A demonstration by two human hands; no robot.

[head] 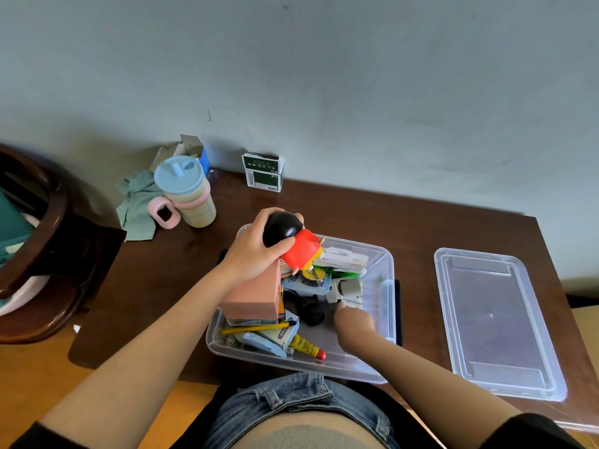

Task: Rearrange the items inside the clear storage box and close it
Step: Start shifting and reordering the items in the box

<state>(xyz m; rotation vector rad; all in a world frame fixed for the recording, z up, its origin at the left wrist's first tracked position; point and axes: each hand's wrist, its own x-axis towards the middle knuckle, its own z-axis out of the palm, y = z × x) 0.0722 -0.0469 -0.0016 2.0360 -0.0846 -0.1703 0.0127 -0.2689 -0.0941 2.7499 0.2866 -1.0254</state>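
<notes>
Both our hands work the box (385,270): left (256,251) grips a figurine (293,244); right (353,322) reaches inside, its grasp hidden from us.

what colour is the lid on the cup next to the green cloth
Light blue; the cup has a light blue lid, seen clearly in the head view.

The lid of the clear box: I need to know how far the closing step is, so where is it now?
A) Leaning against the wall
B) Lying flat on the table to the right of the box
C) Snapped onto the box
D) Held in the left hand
B: the lid lies flat on the table, apart from the open clear box, while the left hand grips a toy figure.
</notes>
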